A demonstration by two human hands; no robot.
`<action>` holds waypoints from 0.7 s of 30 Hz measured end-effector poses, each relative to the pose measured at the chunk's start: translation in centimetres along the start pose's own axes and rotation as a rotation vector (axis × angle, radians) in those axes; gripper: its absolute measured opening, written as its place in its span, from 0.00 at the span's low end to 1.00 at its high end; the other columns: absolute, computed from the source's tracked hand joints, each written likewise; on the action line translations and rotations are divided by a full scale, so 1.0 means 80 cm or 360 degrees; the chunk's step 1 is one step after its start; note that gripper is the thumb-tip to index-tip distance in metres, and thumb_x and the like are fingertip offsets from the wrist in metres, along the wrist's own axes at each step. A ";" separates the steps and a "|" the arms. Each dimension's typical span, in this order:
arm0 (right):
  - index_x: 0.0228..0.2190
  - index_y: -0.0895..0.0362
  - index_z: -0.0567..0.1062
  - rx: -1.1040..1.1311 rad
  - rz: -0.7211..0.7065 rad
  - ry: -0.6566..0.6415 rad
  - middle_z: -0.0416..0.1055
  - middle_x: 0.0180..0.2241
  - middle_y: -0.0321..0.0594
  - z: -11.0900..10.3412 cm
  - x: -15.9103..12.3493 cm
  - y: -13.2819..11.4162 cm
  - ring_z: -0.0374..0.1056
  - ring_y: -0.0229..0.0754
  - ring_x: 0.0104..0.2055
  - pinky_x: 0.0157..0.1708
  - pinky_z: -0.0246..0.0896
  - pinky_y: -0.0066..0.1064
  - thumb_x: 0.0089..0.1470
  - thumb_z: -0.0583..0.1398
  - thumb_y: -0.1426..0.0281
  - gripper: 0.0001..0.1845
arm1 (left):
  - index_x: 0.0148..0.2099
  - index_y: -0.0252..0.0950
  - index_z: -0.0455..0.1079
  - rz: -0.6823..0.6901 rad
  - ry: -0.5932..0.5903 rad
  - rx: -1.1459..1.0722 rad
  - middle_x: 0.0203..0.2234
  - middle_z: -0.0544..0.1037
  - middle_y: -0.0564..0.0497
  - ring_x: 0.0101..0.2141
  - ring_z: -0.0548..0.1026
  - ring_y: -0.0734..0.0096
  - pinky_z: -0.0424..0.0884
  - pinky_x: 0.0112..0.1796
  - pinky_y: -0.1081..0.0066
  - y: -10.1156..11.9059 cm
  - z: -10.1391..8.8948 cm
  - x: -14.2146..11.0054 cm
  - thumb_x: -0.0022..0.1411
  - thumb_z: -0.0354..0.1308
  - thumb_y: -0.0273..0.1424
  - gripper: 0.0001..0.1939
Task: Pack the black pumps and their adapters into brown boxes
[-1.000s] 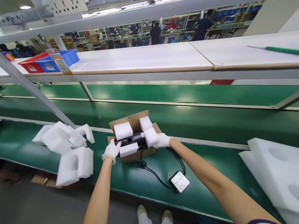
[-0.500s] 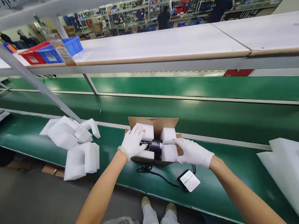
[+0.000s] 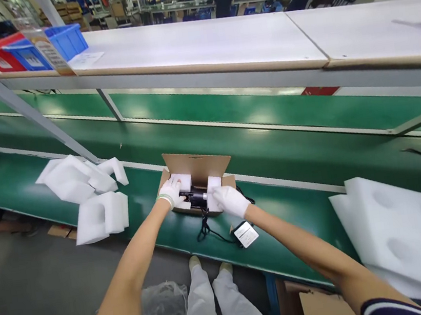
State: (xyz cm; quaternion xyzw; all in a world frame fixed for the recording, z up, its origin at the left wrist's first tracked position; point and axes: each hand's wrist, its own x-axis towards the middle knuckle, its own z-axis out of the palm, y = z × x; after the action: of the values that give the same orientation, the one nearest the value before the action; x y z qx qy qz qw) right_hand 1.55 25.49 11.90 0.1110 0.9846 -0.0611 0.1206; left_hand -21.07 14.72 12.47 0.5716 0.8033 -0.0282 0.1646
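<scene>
Rows of workbenches and racks fill the factory hall [image 3: 190,0] ahead of you, with co-workers [image 3: 224,0] standing far off among them. Nearer, a long white shelf [image 3: 195,40] runs above your green conveyor belt [image 3: 277,195], and red and blue plastic bins [image 3: 67,42] stand at its left end. A large white foam sheet with round hollows [image 3: 407,235] lies on the belt to your right, and shaped foam packing pieces [image 3: 83,195] lie in a loose heap to your left.

Right in front of you, on the belt, sits an open cardboard box [image 3: 197,165] with its back flap raised. Inside it, a black cylindrical unit [image 3: 196,198] with a shiny metal section lies on its side, running left to right, capped at each end by white foam blocks [image 3: 214,185].

Your gloved left hand [image 3: 171,192] lies over the left foam block, fingers curved down toward the box. Your gloved right hand [image 3: 232,201] reaches in from the other side, with its fingers [image 3: 217,192] against the right foam block. Both hands touch the packing, but you cannot tell whether they are gripping or only resting. A black cable [image 3: 204,229] trails out in front of the box to a white-labelled adapter [image 3: 246,234], which lies on the belt just beyond your right forearm.
</scene>
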 end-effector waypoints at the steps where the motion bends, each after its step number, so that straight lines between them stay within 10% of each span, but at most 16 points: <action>1: 0.38 0.60 0.73 0.0060 -0.0148 0.0017 0.70 0.40 0.50 0.016 -0.025 0.000 0.67 0.47 0.41 0.41 0.58 0.36 0.56 0.55 0.70 0.10 | 0.59 0.29 0.62 0.0009 0.0004 -0.0016 0.59 0.64 0.35 0.59 0.61 0.52 0.55 0.58 0.61 0.002 -0.002 -0.011 0.58 0.57 0.37 0.29; 6: 0.48 0.59 0.71 0.0086 -0.0160 -0.0216 0.68 0.50 0.53 0.117 -0.128 0.023 0.65 0.52 0.49 0.45 0.57 0.38 0.43 0.64 0.71 0.27 | 0.45 0.37 0.71 0.0040 0.0417 -0.0385 0.43 0.76 0.41 0.47 0.72 0.55 0.65 0.51 0.58 0.082 0.040 -0.105 0.64 0.46 0.37 0.16; 10: 0.55 0.64 0.65 0.0060 -0.0093 -0.0365 0.64 0.54 0.59 0.150 -0.128 0.049 0.62 0.57 0.54 0.50 0.56 0.41 0.33 0.67 0.75 0.44 | 0.51 0.35 0.67 0.0519 0.0255 -0.0667 0.49 0.73 0.39 0.52 0.69 0.51 0.66 0.52 0.55 0.208 0.109 -0.151 0.54 0.57 0.37 0.23; 15: 0.40 0.63 0.74 0.0521 -0.0108 -0.0434 0.73 0.38 0.50 0.103 -0.140 0.025 0.69 0.51 0.38 0.41 0.62 0.37 0.34 0.66 0.63 0.28 | 0.63 0.24 0.53 0.0334 -0.0066 -0.0510 0.59 0.61 0.26 0.58 0.60 0.34 0.59 0.54 0.42 0.289 0.151 -0.139 0.41 0.64 0.36 0.48; 21: 0.36 0.56 0.75 0.1312 -0.0227 -0.0247 0.75 0.31 0.38 -0.005 -0.197 0.026 0.69 0.40 0.32 0.34 0.64 0.29 0.54 0.53 0.65 0.13 | 0.60 0.32 0.60 0.0470 0.0120 -0.0997 0.44 0.75 0.37 0.46 0.74 0.50 0.70 0.47 0.51 0.257 0.076 -0.190 0.53 0.54 0.30 0.30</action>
State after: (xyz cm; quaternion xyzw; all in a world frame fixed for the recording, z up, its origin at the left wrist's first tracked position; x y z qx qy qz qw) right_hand 16.86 24.37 16.07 0.0767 0.8710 -0.4660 0.1353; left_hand 3.85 6.57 14.17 0.6040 0.6872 0.2649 0.3046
